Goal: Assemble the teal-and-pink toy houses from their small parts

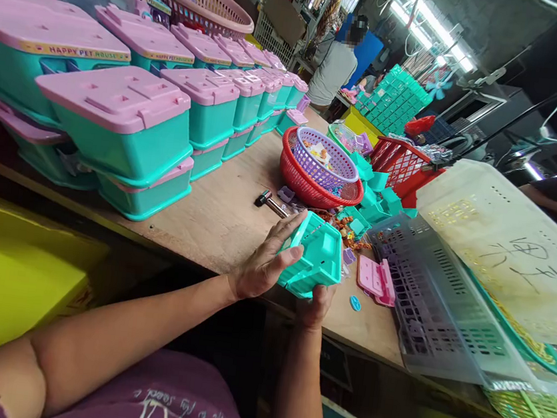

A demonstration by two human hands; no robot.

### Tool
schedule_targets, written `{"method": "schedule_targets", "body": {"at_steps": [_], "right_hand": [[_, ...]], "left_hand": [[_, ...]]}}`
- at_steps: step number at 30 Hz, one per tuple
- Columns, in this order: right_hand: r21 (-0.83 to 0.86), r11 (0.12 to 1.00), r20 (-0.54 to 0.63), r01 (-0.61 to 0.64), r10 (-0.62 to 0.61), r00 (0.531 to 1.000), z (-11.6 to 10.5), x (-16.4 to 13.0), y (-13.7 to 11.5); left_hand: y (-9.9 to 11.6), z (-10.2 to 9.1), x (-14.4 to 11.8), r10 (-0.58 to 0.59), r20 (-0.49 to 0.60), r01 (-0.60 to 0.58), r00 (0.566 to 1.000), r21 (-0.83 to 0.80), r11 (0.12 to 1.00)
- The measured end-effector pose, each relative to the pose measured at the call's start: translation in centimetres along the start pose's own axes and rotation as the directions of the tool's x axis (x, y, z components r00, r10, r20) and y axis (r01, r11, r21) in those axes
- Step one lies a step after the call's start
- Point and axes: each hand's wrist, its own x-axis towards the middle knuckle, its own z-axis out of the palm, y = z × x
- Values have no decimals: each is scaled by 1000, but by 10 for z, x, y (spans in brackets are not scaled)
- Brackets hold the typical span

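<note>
My left hand [265, 261] and my right hand [315, 304] both hold a teal plastic toy-house part [316, 257] at the near edge of the wooden table [222, 216]. The left hand wraps its left side with fingers over the top; the right hand grips it from underneath. A pink plastic lid piece [375, 280] lies flat just right of the part, with a small blue disc [355, 303] beside it. A small hammer [269, 202] lies on the table behind my hands.
Stacks of finished teal boxes with pink lids [117, 123] fill the table's left side. A red basket [311, 186] holds a purple basket [324, 160]. Grey and white crates [449, 302] lie at right. Another person [335, 68] works at the far end.
</note>
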Motion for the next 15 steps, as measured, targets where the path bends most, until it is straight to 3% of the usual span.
{"method": "schedule_targets", "body": {"at_steps": [3,7,15], "right_hand": [[17,993,-54,118,-117,992,1,-2,4],[131,983,-20,127,-125,992,7,-3,2],[79,989,19,124,-126,992,14,2,-10]], "left_hand": [[0,1,-2,44,10,-44,999,35,998],[0,2,-5,110,19,-111,994,72,991],[-2,0,-6,102,-3,-101,995,47,994]]}}
